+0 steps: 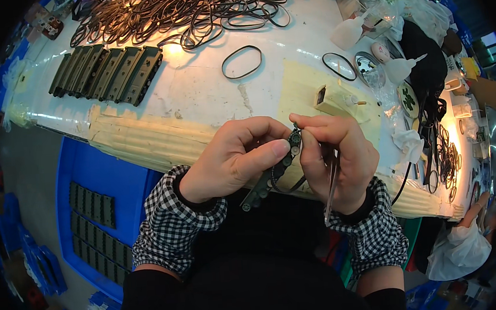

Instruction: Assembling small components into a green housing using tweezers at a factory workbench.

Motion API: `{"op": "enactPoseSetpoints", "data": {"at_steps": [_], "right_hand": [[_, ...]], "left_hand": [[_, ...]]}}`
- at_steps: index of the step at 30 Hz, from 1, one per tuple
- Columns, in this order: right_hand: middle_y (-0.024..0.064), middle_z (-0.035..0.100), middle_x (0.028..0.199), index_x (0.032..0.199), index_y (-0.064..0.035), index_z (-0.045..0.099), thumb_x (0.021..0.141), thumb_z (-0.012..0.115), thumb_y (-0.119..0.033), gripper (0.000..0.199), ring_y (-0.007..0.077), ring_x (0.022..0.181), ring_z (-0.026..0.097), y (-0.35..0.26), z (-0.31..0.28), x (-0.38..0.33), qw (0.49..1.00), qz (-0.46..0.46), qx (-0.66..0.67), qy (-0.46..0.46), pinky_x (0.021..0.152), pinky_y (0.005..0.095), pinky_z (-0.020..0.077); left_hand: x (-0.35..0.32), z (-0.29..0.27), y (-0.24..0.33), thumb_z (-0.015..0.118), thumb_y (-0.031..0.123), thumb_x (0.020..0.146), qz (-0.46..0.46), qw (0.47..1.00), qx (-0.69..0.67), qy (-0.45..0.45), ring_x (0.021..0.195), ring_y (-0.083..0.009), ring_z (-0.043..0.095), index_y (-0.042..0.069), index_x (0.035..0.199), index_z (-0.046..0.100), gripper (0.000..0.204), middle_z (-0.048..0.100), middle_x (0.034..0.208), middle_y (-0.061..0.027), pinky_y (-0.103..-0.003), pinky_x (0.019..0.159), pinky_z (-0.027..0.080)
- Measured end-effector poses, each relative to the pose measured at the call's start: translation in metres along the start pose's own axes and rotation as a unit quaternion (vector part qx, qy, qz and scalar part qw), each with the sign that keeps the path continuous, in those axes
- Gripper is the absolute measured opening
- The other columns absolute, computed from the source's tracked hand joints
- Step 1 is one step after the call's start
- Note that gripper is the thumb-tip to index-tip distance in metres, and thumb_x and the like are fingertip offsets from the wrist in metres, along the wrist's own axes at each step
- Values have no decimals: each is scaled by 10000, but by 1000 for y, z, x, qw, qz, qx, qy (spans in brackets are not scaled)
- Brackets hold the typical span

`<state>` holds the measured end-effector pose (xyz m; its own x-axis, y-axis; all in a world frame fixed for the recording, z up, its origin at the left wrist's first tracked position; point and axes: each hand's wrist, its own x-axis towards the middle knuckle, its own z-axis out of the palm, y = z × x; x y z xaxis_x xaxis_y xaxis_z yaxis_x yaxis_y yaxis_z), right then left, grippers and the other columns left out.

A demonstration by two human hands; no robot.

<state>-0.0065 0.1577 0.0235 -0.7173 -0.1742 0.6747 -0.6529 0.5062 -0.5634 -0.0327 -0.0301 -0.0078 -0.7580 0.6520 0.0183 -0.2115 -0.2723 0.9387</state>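
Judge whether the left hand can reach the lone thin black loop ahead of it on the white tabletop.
Probably yes: only tabletop separates the left hand and the loop, though that hand holds a long green part.

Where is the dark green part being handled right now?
Near the middle of the head view, the dark green part slants between the left hand and right hand, its lower end in front of the black clothing.
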Motion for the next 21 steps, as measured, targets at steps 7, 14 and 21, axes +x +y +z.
{"op": "enactPoseSetpoints", "data": {"at_steps": [7, 14, 21], "right_hand": [[149, 706, 898, 936, 11, 630, 821, 702, 17, 137, 230, 733, 703, 1, 2, -1, 1000, 25, 15, 5, 622, 283, 552], [100, 719, 914, 978, -26, 691, 797, 728, 17, 190, 225, 760, 705, -5, -10, 10, 997, 42, -2, -60, 654, 294, 547], [98, 725, 914, 950, -29, 681, 784, 723, 11, 176, 238, 778, 707, -3, -17, 14, 996, 33, -14, -77, 685, 310, 553]], "left_hand": [[2, 4, 0, 594, 257, 978, 22, 999, 18, 24, 678, -14, 495, -33, 1109, 611, 319, 597, 816, 19, -175, 569, 399], [3, 8, 10, 559, 197, 963, 5, 998, -54, 36, 754, -34, 528, -55, 1086, 621, 287, 616, 851, -2, -197, 655, 437], [4, 8, 11, 561, 204, 958, 7, 999, -32, 36, 776, -49, 544, -61, 1075, 629, 298, 630, 857, -14, -211, 683, 448]]}}
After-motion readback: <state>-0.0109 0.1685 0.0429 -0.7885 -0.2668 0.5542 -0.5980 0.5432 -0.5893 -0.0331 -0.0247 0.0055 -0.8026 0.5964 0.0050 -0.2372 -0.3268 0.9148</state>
